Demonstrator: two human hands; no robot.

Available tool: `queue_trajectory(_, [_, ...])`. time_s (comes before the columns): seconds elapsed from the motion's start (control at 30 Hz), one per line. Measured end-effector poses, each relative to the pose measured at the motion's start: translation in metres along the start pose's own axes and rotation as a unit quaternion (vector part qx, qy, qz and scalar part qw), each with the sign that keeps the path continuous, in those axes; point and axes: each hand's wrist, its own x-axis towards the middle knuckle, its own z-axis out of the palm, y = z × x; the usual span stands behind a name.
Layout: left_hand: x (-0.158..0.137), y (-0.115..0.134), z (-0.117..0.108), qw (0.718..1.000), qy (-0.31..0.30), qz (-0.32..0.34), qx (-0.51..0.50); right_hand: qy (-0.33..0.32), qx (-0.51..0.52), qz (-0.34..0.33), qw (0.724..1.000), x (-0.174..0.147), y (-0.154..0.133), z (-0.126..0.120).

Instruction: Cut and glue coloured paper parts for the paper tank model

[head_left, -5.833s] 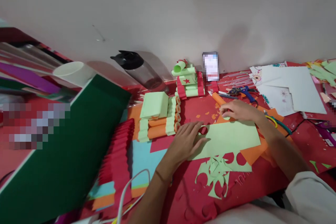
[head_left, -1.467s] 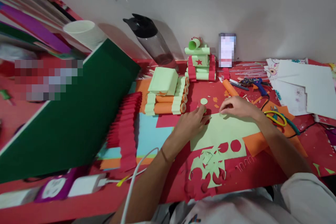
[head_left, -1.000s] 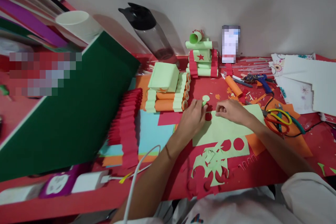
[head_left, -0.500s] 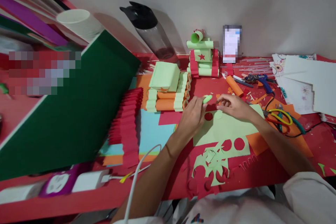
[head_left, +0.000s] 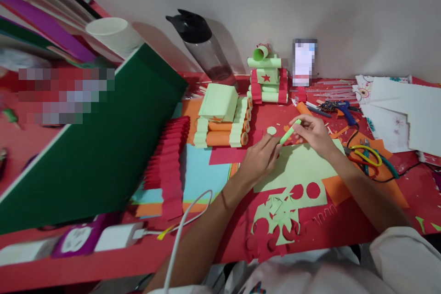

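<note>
My left hand [head_left: 263, 156] is closed around the lower end of a slim bright green stick [head_left: 288, 134], whose exact kind I cannot make out. At its upper end, the bent fingers of my right hand [head_left: 313, 132] pinch the tip. Beneath both hands lies a pale green paper sheet [head_left: 299, 165]. A small pale green disc [head_left: 271, 130] rests on the red table just beyond my left fingers. Nearer me are pale green paper offcuts [head_left: 277, 216] with round holes cut through them.
Left of my hands stands an orange and pale green paper model [head_left: 225, 138]; a second model with a red star [head_left: 267, 78] is at the wall. Pliers [head_left: 368, 154] and a blue glue gun [head_left: 346, 111] lie right. A dark green board [head_left: 99, 147] leans left, and a white cable [head_left: 177, 234] crosses in front.
The stick now tilts up to the right, with more of it showing. My right hand has moved right and up to its tip. The small disc has come into view beyond my left hand.
</note>
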Motion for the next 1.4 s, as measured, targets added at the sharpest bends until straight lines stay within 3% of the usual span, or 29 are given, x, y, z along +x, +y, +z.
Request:
queue_trajectory(0.17, [0.001,0.003,0.001,0.998,-0.018,-0.041,-0.04,0.018,0.017,0.0,1.0,-0.001,0.0,0.005])
queue_trajectory(0.3, [0.0,0.004,0.004,0.994,-0.065,-0.085,-0.033,-0.053,0.031,0.01,0.998,-0.008,-0.001,0.017])
queue_trajectory(0.4, [0.0,0.006,0.0,0.99,-0.121,-0.072,0.002,-0.111,0.029,0.009,0.993,-0.012,-0.001,0.022])
queue_trajectory(0.47, [0.002,0.009,-0.004,0.988,-0.138,-0.066,0.013,-0.113,0.017,-0.006,0.993,-0.013,-0.001,0.022])
queue_trajectory(0.77, [0.003,0.003,-0.014,0.992,-0.108,-0.064,0.009,-0.048,-0.031,-0.034,0.998,-0.018,-0.007,0.028])
queue_trajectory(0.97, [0.007,-0.003,-0.007,0.985,-0.058,-0.131,0.091,0.13,0.006,-0.029,0.991,-0.008,-0.006,0.009])
queue_trajectory(1.1, [0.008,0.003,-0.011,0.971,-0.067,-0.146,0.176,0.117,0.035,-0.02,0.992,-0.002,-0.006,-0.002])
queue_trajectory(1.17, [0.003,0.012,-0.013,0.966,-0.076,-0.119,0.214,0.091,0.037,-0.013,0.995,-0.003,-0.002,-0.002])
queue_trajectory(1.33, [-0.023,0.039,0.004,0.959,-0.118,0.067,0.249,0.041,-0.016,0.02,0.999,-0.018,0.021,0.006])
queue_trajectory(1.4, [-0.033,0.045,0.013,0.956,-0.108,0.086,0.259,0.026,-0.076,0.029,0.996,-0.025,0.032,0.008])
